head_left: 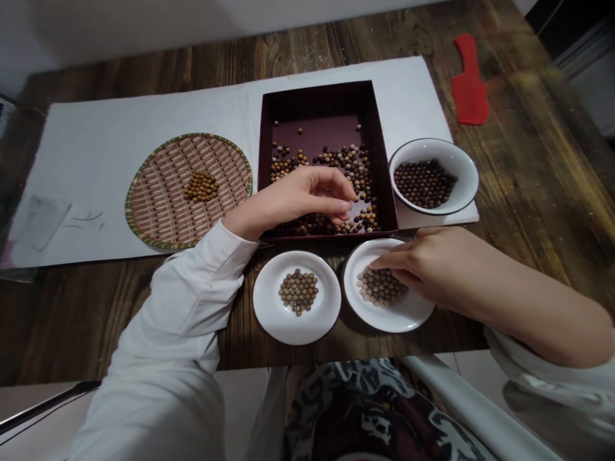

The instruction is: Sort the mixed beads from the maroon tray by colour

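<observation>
left hand (314, 192): reaching in from the left, above the near half of the box; drawn narrow at thumb and forefinger; whether pinching a bead or not, cannot tell.
right hand (418, 262): reaching in from the right, bent over the far side of the right plate, pointing left at its beads; touching or just above them, wide or narrow, cannot tell.
box beads (336, 157): yellow, brown, dark and pale, strewn loose, partly hidden by the left hand.
box (317, 109): dark red, open-topped, mid-scene.
right plate (413, 312): white, at the near right of the box.
right plate beads (382, 286): pale brown, gathered left of the plate's middle.
left plate (269, 314): white, just beside the right plate.
left plate beads (298, 291): brown, clustered in the middle.
bowl (466, 179): white, dark-rimmed, just right of the box.
bowl beads (425, 184): dark brown, heaped together.
tray (154, 192): round, woven, green-edged, left of the box.
tray beads (200, 186): golden brown, bunched near the middle.
board (120, 109): white, under box and tray.
scraper (469, 96): red, lying far right on the table (528, 160).
</observation>
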`<state>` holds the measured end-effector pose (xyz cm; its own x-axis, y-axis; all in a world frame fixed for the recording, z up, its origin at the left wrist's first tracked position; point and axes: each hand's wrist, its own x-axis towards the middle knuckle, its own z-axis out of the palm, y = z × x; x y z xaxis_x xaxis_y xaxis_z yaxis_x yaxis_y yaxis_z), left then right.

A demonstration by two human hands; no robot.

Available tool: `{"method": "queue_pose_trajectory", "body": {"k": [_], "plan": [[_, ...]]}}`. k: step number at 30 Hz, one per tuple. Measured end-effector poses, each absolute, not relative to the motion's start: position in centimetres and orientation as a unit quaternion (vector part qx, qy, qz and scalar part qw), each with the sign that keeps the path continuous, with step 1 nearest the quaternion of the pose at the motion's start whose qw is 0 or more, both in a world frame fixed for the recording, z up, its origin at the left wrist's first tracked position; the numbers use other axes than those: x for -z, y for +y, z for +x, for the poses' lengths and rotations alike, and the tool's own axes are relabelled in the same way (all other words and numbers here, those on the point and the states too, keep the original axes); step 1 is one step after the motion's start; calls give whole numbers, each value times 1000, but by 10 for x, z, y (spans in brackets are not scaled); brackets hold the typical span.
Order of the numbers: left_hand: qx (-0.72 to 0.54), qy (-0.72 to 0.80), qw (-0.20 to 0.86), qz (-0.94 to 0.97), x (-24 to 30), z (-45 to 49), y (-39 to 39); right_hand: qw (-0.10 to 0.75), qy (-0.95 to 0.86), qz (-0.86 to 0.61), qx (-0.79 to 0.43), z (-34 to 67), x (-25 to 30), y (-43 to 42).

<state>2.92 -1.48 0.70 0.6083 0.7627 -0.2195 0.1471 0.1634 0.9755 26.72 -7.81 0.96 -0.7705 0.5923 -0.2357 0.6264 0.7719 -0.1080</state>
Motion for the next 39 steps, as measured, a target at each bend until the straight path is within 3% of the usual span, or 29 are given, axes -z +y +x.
{"method": "queue_pose_trajectory", "body": {"k": [39], "plan": [[-229, 386, 647, 617, -6, 28, -15, 126, 926, 344, 95, 261, -12, -80]]}}
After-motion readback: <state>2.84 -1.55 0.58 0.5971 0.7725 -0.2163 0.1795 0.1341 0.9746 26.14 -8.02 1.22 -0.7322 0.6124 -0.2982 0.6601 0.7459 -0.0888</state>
